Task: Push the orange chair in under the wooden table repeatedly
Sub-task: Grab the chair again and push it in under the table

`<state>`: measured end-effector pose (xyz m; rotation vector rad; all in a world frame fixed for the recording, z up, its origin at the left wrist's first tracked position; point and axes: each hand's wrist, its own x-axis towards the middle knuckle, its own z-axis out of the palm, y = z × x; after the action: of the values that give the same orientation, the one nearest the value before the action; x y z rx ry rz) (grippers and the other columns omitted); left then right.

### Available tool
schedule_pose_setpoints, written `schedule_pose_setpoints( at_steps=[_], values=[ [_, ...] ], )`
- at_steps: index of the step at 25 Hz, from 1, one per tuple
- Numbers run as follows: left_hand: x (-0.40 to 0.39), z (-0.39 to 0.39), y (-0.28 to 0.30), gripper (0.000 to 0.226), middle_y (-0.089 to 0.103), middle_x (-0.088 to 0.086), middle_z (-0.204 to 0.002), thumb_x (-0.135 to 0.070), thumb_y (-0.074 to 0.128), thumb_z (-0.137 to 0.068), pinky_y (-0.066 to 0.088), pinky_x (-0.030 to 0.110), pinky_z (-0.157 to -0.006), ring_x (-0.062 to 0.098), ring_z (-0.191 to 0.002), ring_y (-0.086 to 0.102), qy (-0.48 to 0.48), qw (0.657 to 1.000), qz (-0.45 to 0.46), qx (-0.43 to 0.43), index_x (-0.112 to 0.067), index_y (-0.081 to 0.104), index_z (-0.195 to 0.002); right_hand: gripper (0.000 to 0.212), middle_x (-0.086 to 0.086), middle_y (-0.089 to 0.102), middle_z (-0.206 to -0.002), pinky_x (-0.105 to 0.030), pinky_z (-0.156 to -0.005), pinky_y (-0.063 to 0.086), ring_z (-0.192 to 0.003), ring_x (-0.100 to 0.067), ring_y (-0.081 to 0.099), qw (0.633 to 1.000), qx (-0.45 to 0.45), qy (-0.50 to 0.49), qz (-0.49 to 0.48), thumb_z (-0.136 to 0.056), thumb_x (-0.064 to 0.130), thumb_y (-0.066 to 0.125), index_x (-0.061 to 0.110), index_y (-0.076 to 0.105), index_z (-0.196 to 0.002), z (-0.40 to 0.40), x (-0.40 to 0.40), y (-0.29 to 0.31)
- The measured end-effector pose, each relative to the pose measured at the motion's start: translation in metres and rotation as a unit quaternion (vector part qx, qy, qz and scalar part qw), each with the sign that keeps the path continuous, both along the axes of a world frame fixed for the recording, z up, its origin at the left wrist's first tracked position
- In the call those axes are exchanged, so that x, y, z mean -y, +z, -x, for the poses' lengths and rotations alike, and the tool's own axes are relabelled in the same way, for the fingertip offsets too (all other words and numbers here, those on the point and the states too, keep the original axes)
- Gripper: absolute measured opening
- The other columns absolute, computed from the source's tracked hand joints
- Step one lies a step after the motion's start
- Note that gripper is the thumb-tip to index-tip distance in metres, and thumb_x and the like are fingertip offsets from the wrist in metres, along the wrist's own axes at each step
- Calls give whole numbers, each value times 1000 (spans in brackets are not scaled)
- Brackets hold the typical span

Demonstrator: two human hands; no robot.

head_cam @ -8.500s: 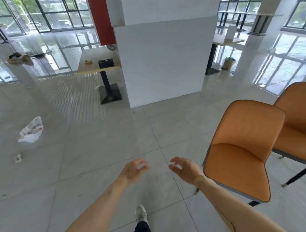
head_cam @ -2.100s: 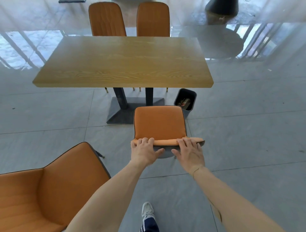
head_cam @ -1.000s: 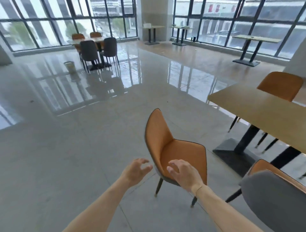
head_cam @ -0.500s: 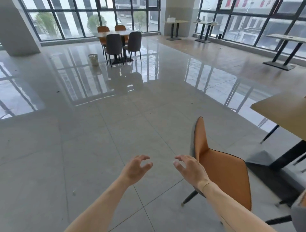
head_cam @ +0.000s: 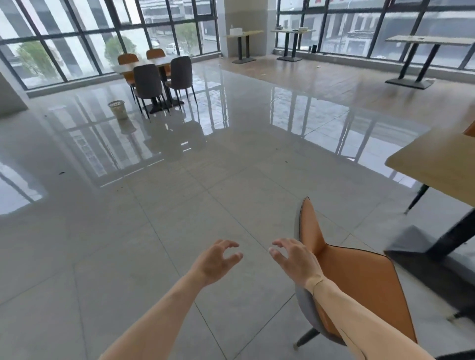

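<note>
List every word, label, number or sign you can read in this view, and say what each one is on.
None can be read.
Red shapes behind the top window frames: cut off, unreadable.
Orange chair, wooden table, waste basket: no lettering visible.

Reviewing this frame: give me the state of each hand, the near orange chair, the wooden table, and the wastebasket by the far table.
left hand: empty, fingers loosely curled, touching nothing.
right hand: empty, fingers loosely curled, in front of the chair back; contact unclear.
orange chair: upright on the floor, pulled out, not under the table.
wooden table: standing, only its corner in view.
wastebasket: upright on the floor.
</note>
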<state>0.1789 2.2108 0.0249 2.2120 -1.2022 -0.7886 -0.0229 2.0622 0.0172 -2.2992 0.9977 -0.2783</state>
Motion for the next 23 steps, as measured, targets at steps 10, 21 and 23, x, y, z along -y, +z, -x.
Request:
schedule_pose_setpoints(
  at_steps=[10,21,23],
  values=[
    [203,-15,-4,40,56,-4,-129,-50,59,-91,40,37,-105,16,-121,52,-147,989,-24,7,-28,60,-124,36,6,61,-126,-37,-95,47,-112,-14,57,991,-15,-128,-36,-94,48,46,30,59,-122,13,125,-6],
    [396,8,-41,40,53,-7,-133,-51,56,-90,36,38,-107,16,-124,48,-514,851,-47,94,-34,58,-126,43,9,61,-127,-34,-94,48,-115,-11,55,921,-30,-387,-41,-94,59,41,33,58,-123,11,176,-54],
    [409,6,-51,44,52,-8,-134,-57,50,-88,30,39,-108,16,-127,43,-605,780,-57,149,-36,56,-126,43,9,61,-127,-35,-94,49,-116,-11,55,888,-25,-457,-53,-94,60,41,33,58,-123,-3,168,-63]
  ],
)
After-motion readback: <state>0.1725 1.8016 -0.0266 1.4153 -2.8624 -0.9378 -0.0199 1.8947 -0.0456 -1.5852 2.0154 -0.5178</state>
